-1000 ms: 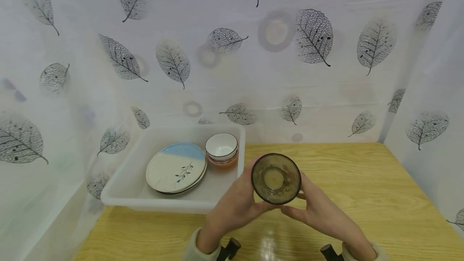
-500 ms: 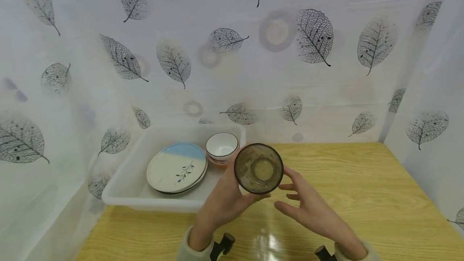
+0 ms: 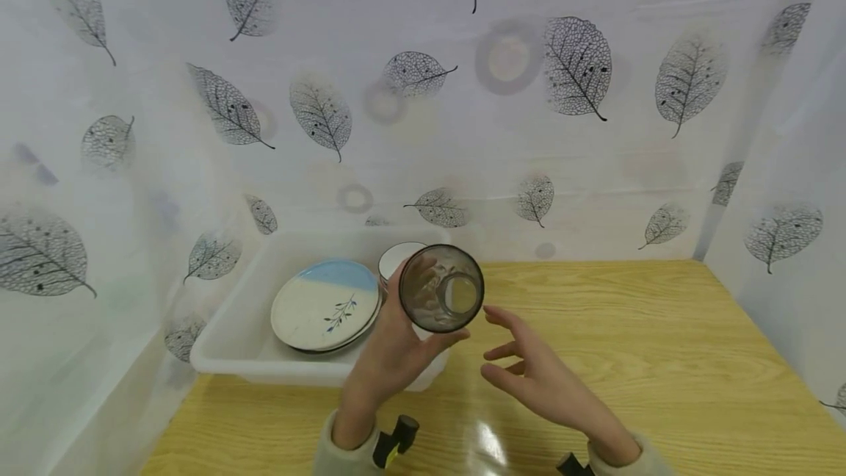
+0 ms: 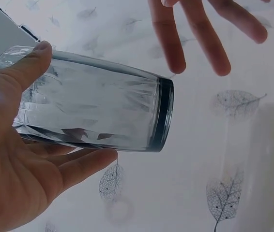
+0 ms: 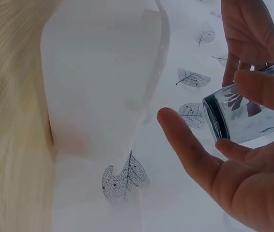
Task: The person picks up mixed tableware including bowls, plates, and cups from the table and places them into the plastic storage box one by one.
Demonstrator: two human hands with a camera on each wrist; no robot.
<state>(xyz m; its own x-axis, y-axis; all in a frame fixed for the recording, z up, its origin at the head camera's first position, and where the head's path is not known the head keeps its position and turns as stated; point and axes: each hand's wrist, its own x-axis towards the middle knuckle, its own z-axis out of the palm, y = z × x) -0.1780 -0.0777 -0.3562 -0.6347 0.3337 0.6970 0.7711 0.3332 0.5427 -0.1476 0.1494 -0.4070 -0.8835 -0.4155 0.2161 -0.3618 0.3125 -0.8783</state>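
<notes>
A dark-tinted drinking glass is held up in my left hand, its mouth turned toward the head camera. In the left wrist view the thumb lies along one side of the glass and the fingers support the other. My right hand hovers just right of the glass, apart from it, fingers spread and slightly bent with nothing in them. From the right wrist, the right hand appears in front of the glass.
A white plastic basin stands on the wooden table at the left. Inside are stacked plates with a blue edge, and bowls partly hidden behind the glass. A leaf-patterned curtain surrounds the table.
My left hand has carried the glass leftward and slightly up, tilting it toward the basin's right edge. My right hand has let go of the glass and drawn apart from it.
</notes>
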